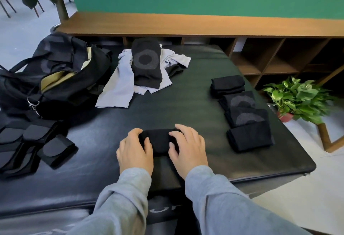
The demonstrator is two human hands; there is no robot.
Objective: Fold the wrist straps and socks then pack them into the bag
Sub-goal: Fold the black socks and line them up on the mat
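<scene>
A black sock (159, 140) lies folded on the black padded bench (186, 89) right in front of me. My left hand (135, 151) grips its left end and my right hand (188, 147) presses down on its right end. Several folded black socks (243, 114) sit in a row at the right. Black wrist straps (33, 145) lie in a heap at the left. The black bag (61, 71) stands open at the back left. An unfolded black sock (147, 63) rests on pale grey socks (119, 87) behind.
A wooden shelf unit (270, 58) runs behind the bench under a green wall. A potted green plant (296, 97) stands on the floor at the right. The bench's right edge drops to the floor near the folded socks.
</scene>
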